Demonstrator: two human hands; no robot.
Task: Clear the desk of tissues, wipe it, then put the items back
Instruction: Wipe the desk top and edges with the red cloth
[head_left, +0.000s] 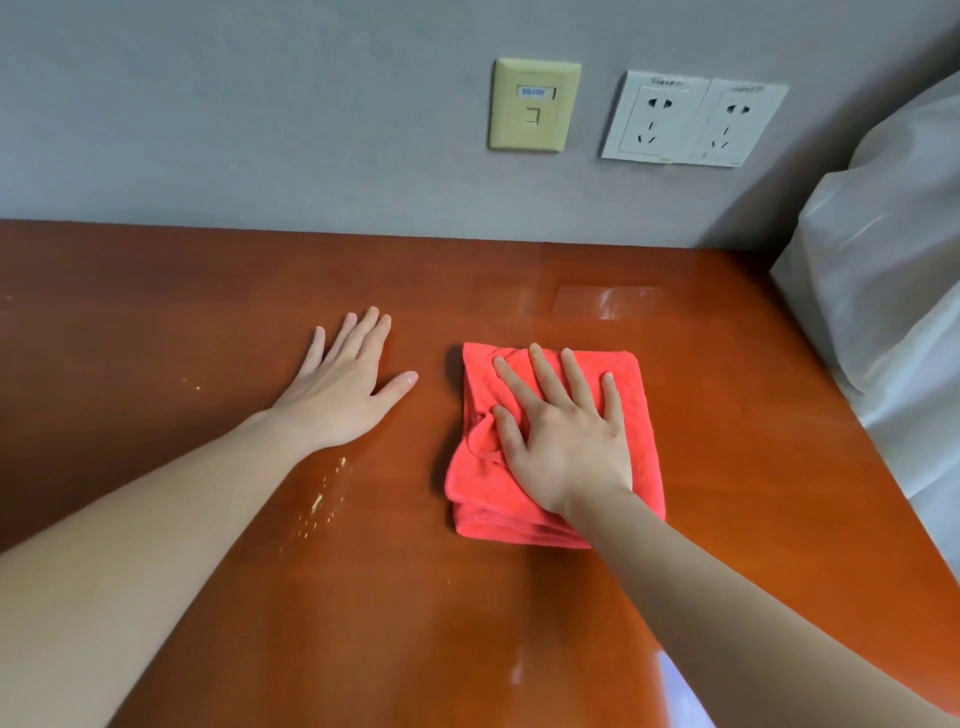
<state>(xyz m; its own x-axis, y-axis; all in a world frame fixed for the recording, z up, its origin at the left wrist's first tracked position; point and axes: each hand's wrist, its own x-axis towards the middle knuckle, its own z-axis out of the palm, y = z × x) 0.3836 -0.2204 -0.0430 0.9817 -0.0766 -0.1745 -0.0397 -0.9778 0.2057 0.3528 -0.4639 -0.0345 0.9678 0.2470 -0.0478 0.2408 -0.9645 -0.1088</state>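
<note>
A folded red cloth (641, 415) lies on the glossy brown desk (208, 312), right of centre. My right hand (563, 431) presses flat on the cloth with fingers spread and straight. My left hand (345, 384) rests palm down on the bare wood a little to the left of the cloth, fingers straight, holding nothing. A few pale crumbs or specks (319, 501) dot the desk just right of my left forearm. No tissues are in view.
A grey wall runs along the desk's back edge, with a beige network socket (532, 104) and a white double power outlet (693, 119). White bedding or plastic-covered fabric (888, 291) crowds the desk's right side.
</note>
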